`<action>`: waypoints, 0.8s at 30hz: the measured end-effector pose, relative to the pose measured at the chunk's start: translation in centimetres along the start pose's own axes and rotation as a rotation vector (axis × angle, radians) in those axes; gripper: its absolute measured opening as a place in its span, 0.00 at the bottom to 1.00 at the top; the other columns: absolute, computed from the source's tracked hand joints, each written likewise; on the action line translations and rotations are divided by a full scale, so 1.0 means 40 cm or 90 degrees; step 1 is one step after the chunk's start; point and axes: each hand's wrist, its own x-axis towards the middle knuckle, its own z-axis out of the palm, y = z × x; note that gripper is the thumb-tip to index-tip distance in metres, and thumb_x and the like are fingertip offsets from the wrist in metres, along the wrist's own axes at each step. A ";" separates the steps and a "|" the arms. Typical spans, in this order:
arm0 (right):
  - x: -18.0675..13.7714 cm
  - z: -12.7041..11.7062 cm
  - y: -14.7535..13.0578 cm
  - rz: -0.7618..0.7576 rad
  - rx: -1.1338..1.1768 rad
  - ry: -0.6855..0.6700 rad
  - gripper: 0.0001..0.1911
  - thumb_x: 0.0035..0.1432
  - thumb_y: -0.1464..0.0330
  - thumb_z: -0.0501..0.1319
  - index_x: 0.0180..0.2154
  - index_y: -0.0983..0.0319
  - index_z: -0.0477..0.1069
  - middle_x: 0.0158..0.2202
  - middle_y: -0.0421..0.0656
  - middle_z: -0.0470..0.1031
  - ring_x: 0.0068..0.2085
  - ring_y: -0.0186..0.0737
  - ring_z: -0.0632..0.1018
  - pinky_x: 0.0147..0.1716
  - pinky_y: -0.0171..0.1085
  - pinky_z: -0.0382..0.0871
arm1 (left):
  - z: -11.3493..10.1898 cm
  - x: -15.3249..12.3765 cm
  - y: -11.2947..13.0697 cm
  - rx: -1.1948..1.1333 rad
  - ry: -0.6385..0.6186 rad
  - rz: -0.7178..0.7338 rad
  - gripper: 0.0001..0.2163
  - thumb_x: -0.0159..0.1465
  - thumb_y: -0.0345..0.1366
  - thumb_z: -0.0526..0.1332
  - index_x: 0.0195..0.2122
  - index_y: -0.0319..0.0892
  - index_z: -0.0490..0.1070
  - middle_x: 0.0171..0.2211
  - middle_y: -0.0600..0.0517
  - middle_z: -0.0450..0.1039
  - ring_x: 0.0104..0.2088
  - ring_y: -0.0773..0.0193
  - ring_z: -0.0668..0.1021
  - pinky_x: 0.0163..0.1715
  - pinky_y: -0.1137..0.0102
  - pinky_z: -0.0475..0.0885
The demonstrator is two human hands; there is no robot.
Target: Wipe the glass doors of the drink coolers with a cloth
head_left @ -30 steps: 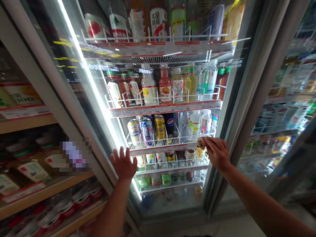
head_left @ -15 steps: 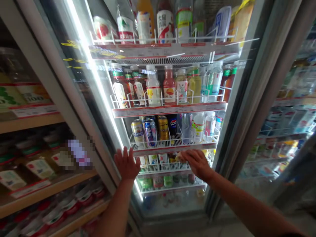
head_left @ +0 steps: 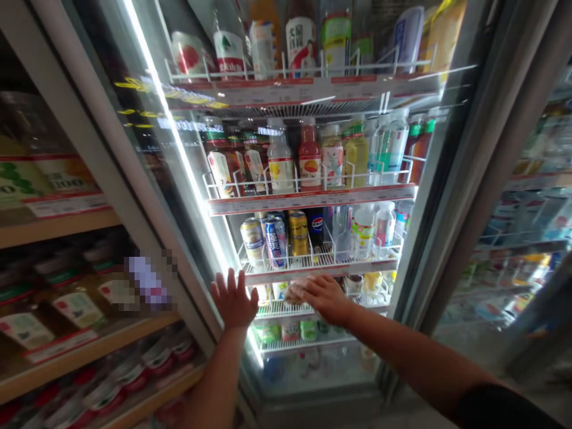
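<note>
Watching through the head camera, I see both hands raised in front of a lit fridge, at its glass door (head_left: 322, 378). My left hand (head_left: 235, 304) is wide open with the fingers spread, near the lower left edge beside the light strip (head_left: 179, 140); it holds nothing that I can see, and I can't tell whether the palm touches the glass. My right hand (head_left: 326, 297) has its fingers close together and slightly bent over a pale wad (head_left: 295, 293) at their tips, too blurred to identify. That wad sits just right of the left hand, in front of the shelf below the cans (head_left: 276, 243). At least 3 of these stand behind the glass, with a Pepsi (head_left: 317, 225) next to them. On the shelf above, I see a red bottle (head_left: 309, 156) among others. A dark sleeve (head_left: 500, 405) covers part of my right arm. Off to the left, more bottles (head_left: 75, 310) line a wooden shelf (head_left: 100, 341).
</note>
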 end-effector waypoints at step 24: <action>0.042 0.159 -0.067 -0.140 -0.009 0.009 0.16 0.68 0.69 0.56 0.56 0.62 0.69 0.52 0.43 0.78 0.50 0.35 0.75 0.49 0.36 0.67 | -0.100 0.030 0.082 -0.064 -0.086 -0.053 0.30 0.69 0.38 0.53 0.71 0.45 0.46 0.71 0.39 0.47 0.72 0.46 0.46 0.67 0.42 0.50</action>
